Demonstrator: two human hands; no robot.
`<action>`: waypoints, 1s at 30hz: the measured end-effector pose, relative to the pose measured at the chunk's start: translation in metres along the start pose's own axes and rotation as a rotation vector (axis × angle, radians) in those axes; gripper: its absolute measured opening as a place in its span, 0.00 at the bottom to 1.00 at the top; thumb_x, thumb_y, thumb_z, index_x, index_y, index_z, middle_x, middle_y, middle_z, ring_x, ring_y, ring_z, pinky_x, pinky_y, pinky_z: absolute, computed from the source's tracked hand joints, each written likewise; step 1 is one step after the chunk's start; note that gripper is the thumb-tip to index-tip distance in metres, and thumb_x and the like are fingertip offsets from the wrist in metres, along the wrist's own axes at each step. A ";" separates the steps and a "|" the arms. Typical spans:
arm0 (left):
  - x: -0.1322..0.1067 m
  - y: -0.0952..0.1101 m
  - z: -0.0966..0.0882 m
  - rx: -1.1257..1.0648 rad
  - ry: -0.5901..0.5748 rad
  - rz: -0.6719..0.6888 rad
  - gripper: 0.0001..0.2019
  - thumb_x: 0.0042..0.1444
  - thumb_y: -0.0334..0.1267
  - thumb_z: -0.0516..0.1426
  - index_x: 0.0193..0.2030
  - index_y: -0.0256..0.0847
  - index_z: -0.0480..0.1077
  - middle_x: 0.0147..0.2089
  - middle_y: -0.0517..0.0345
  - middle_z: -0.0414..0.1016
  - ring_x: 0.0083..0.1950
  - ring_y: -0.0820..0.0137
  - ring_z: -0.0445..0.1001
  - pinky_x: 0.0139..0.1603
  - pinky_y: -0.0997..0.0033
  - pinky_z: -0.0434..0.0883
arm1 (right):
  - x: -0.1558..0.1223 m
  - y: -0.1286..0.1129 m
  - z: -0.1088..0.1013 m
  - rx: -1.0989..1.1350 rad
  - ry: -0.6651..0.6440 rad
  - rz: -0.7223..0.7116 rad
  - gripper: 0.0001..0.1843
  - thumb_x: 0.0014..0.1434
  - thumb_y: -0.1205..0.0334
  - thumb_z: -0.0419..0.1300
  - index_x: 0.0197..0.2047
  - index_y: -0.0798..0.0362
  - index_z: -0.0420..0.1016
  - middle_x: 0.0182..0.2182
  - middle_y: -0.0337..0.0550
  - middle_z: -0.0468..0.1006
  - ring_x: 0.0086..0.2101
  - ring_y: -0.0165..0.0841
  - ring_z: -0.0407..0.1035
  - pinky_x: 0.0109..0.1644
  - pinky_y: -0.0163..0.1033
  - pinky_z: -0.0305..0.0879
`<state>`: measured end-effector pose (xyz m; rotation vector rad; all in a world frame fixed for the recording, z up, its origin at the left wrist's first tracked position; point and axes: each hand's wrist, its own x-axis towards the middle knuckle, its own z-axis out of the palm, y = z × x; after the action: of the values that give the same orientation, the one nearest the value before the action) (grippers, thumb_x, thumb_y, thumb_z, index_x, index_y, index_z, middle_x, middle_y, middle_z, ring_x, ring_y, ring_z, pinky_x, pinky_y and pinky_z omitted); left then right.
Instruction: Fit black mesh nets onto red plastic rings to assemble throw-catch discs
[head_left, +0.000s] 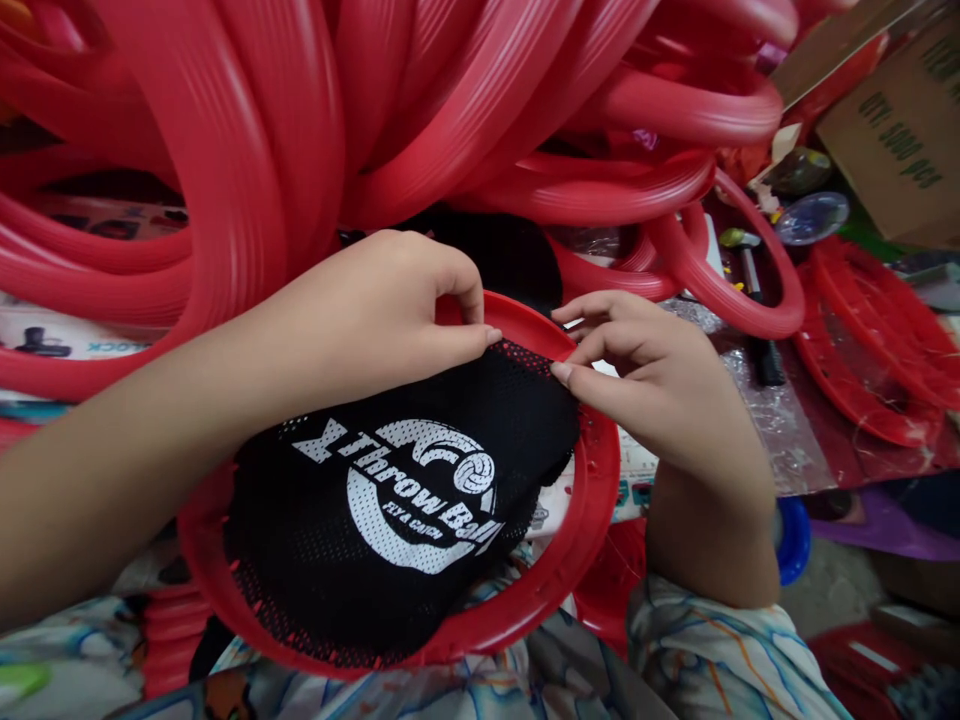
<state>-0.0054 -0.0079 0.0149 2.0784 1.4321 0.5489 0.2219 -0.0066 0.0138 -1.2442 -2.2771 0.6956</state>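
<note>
Black mesh [409,490] lies across the red ring [598,490]. Left hand [405,315] and right hand [649,365] both pinch the mesh's far edge before me.

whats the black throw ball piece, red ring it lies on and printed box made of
Black piece: matte mesh fabric, likely synthetic; small holes, wavy edge. Red ring: probably moulded plastic; smooth, glossy rim. Printed box: seemingly matte cardboard; brown, flat sides.
</note>
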 end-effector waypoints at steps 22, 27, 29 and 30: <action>-0.003 -0.001 0.001 0.054 -0.016 0.045 0.09 0.55 0.41 0.54 0.28 0.42 0.72 0.29 0.62 0.75 0.33 0.70 0.70 0.34 0.69 0.59 | 0.000 0.000 0.006 0.077 0.036 -0.005 0.08 0.50 0.71 0.63 0.21 0.53 0.72 0.40 0.41 0.78 0.40 0.34 0.74 0.45 0.41 0.67; -0.002 -0.002 0.004 0.095 -0.016 0.098 0.08 0.56 0.41 0.54 0.35 0.42 0.72 0.35 0.60 0.76 0.37 0.67 0.73 0.36 0.67 0.62 | 0.000 0.001 0.007 0.087 0.057 0.018 0.09 0.50 0.71 0.63 0.20 0.53 0.71 0.40 0.41 0.79 0.39 0.34 0.74 0.43 0.41 0.67; -0.002 -0.003 0.005 0.148 -0.027 0.156 0.11 0.58 0.42 0.52 0.44 0.44 0.72 0.40 0.58 0.76 0.41 0.63 0.74 0.38 0.65 0.65 | 0.001 0.001 0.007 0.082 0.049 0.029 0.09 0.49 0.72 0.62 0.20 0.54 0.71 0.40 0.42 0.78 0.39 0.34 0.74 0.44 0.41 0.67; -0.003 -0.003 0.006 0.181 -0.042 0.199 0.13 0.60 0.42 0.52 0.49 0.45 0.71 0.43 0.56 0.76 0.43 0.62 0.74 0.41 0.64 0.67 | 0.001 0.001 0.007 0.076 0.043 0.029 0.09 0.48 0.72 0.62 0.20 0.54 0.71 0.40 0.42 0.78 0.39 0.34 0.74 0.44 0.40 0.66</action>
<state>-0.0050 -0.0108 0.0088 2.3788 1.3012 0.4640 0.2179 -0.0069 0.0080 -1.2467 -2.1819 0.7514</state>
